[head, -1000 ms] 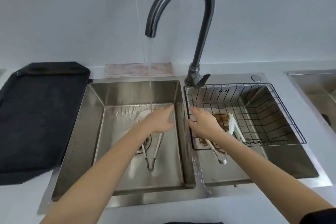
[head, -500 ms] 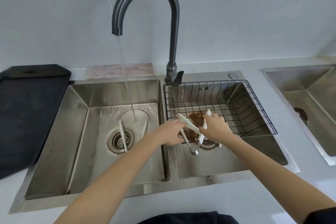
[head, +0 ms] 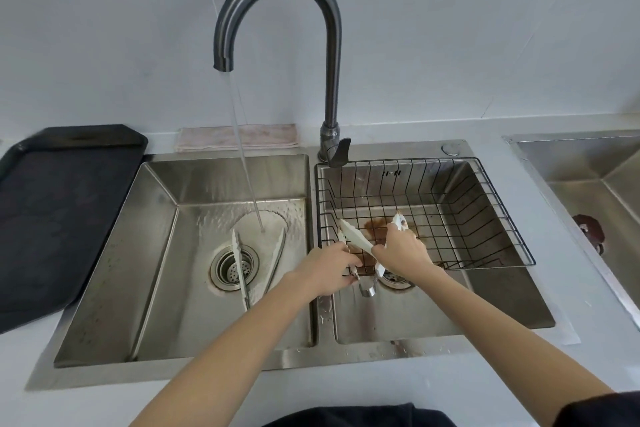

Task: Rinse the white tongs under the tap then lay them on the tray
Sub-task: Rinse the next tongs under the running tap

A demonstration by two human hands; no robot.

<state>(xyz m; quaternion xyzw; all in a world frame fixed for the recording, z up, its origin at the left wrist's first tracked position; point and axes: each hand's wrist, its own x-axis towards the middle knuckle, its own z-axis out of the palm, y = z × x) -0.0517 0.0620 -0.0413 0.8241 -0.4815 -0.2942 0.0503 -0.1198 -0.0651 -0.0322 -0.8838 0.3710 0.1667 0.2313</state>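
Over right basin, hands grip tongs.

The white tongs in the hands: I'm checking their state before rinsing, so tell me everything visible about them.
The white plastic-looking tongs are spread in a V above the right steel basin, in front of the black wire basket. The right hand grips both arms; the left hand holds near the hinge end. Brown stains mark one tip. They are not under the water stream.
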